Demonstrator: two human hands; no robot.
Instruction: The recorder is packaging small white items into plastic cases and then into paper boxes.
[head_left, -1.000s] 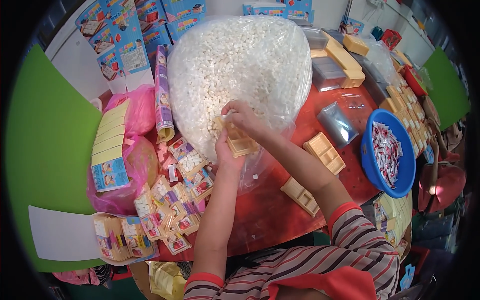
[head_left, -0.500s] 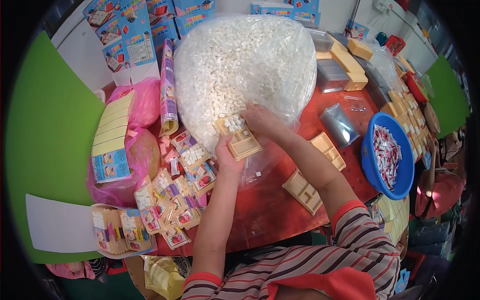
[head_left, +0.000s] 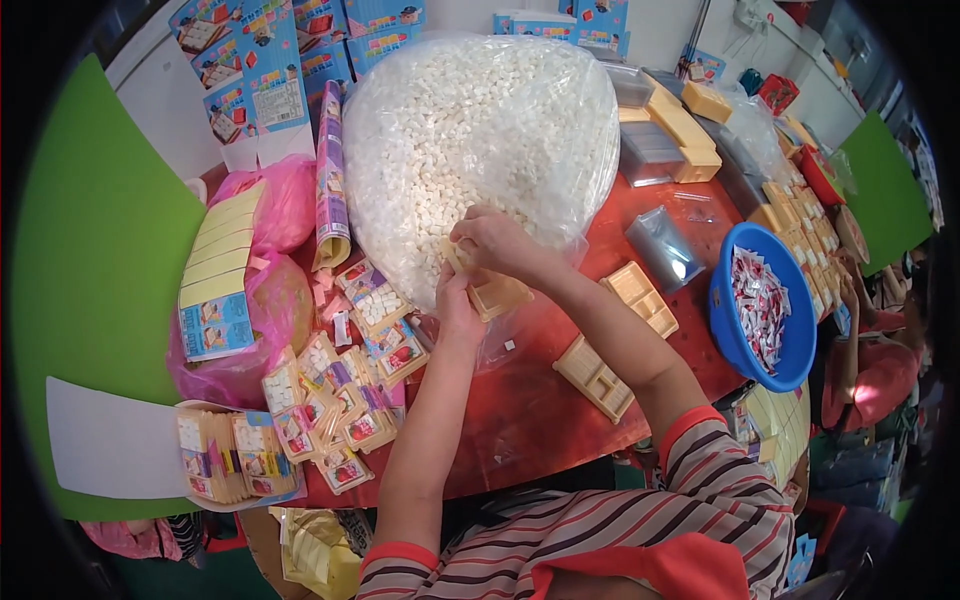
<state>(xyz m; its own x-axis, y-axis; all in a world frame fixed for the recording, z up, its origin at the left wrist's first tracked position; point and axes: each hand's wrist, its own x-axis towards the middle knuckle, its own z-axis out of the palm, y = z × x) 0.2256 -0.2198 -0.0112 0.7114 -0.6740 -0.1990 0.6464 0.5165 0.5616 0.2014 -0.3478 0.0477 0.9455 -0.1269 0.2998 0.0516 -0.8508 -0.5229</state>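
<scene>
My left hand (head_left: pixel 460 305) grips a small cream plastic tray (head_left: pixel 500 297) with compartments, holding it tilted over the table. Right above its far end is my right hand (head_left: pixel 495 242), fingers bent down and pinched together at the tray's upper compartment. Whatever those fingers hold is hidden, and my hand covers most of the tray's contents. Just beyond both hands bulges a big clear plastic bag (head_left: pixel 585 130) full of small white candy-like pieces (head_left: pixel 440 140). Under my right forearm lie two more cream trays, one (head_left: pixel 640 298) farther off and one (head_left: pixel 593 378) nearer.
Packed trays (head_left: pixel 345 400) lie heaped on the left, beside a tub of upright ones (head_left: pixel 215 455). A blue basin (head_left: pixel 720 320) of small sachets stands right. Clear plastic sleeves (head_left: pixel 665 248) and stacked cream trays (head_left: pixel 685 140) sit behind it. A pink bag (head_left: pixel 290 300) is far left.
My right hand has moved left, from beside the tray to over its far end, covering the white pieces seen there earlier. The left hand still holds the tray. The whole view has shifted slightly.
</scene>
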